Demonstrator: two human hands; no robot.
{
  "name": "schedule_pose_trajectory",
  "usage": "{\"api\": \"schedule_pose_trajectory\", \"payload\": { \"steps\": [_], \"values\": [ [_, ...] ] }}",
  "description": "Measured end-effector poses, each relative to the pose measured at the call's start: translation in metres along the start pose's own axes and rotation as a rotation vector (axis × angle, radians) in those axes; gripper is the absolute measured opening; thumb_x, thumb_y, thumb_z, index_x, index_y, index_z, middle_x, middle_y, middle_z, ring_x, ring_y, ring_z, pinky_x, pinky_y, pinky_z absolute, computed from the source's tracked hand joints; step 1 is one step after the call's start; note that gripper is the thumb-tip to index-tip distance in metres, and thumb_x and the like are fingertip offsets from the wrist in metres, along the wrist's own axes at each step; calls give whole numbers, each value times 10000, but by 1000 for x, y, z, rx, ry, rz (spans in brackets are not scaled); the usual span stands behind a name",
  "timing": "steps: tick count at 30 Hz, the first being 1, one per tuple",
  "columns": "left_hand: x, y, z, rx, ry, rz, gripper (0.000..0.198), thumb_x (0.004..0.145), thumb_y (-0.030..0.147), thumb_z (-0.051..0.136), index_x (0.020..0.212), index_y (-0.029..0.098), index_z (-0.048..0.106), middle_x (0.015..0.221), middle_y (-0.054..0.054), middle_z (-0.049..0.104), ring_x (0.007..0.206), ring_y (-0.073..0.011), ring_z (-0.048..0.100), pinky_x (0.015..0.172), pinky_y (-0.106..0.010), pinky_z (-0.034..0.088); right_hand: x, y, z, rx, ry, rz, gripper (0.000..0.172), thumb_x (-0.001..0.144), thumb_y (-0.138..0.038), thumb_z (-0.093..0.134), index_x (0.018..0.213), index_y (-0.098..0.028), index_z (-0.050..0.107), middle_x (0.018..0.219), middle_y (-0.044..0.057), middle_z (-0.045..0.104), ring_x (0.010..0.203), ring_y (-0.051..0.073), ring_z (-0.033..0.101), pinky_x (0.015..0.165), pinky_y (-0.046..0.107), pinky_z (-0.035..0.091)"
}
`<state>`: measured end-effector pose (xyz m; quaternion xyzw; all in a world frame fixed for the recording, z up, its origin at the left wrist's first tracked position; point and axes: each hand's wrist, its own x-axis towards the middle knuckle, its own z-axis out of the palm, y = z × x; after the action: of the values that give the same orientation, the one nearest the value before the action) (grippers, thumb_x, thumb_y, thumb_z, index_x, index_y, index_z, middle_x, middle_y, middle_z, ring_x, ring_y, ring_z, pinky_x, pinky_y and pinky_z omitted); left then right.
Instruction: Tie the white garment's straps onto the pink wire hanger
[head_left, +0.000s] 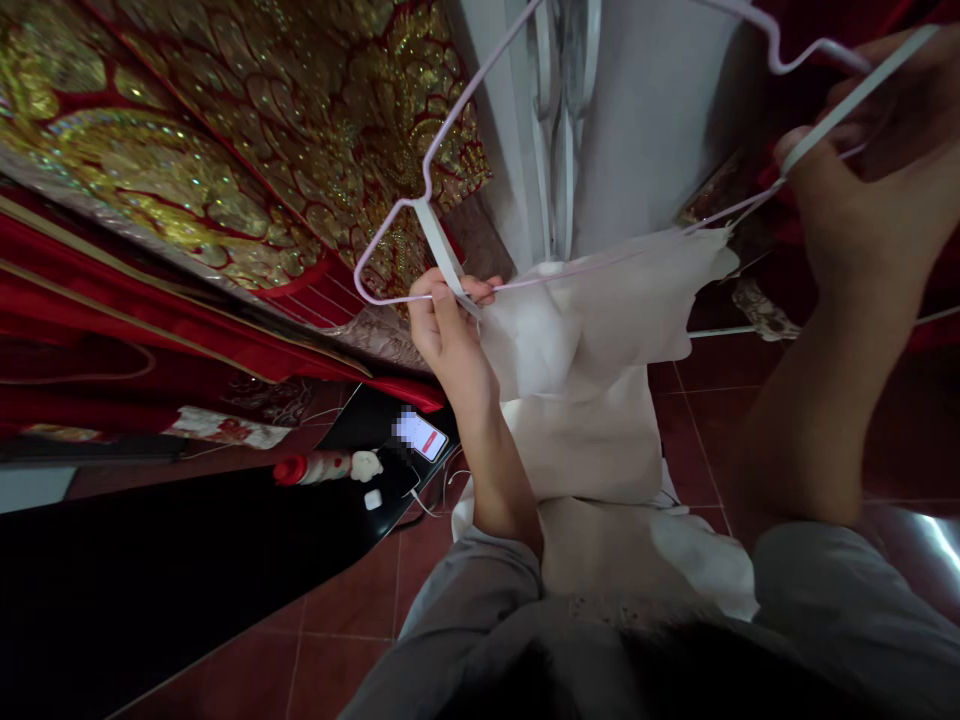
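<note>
A pale lilac clothes hanger (472,82) spans the upper view, its top beyond the upper edge. From it hangs a cream, tiered garment (592,430) with white straps. My left hand (450,325) is closed around the lower bar near the hanger's left corner, at the base of the left strap (439,245), which is looped over the notch. At the upper right my right hand (862,150) is closed, with the right strap (859,100) stretched over its thumb beside the hanger's right end. Some of its fingers are in shadow.
Red clothing with gold sequins (187,190) hangs at the left. A black table (225,560) bears a lit phone (424,435), a red-capped bottle (311,468), a small white case (373,499) and a cable. White door handles (555,120) stand ahead. Red tiles (352,590) cover the floor.
</note>
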<state>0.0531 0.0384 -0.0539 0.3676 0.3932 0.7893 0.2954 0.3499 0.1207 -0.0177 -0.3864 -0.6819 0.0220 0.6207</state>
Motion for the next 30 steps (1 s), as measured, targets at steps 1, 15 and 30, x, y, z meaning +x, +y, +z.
{"api": "schedule_pose_trajectory", "payload": {
  "steps": [1,15,30],
  "values": [
    [1,1,-1,-24,-11,19,207,1047,419,563,960,231,569,759,11,673,751,-152,716,803,-301,590,4,-7,0,-32,-66,0,429,815,-334,840,1224,-259,738,1082,62,738,888,211,685,773,375,571],
    [0,-4,0,-40,-14,12,181,1013,404,585,954,237,550,763,7,668,740,-147,694,819,-305,586,-34,-70,48,-96,-191,-89,671,899,-169,701,1540,-202,506,1650,157,461,1582,276,412,1328,549,342],
    [-9,-1,-17,225,-98,48,299,1024,496,609,1033,216,713,993,-59,780,963,-195,737,931,-339,570,-75,-74,60,-237,-322,34,316,891,-366,684,1204,-388,641,1176,42,717,1337,369,582,1270,764,287]
  ]
}}
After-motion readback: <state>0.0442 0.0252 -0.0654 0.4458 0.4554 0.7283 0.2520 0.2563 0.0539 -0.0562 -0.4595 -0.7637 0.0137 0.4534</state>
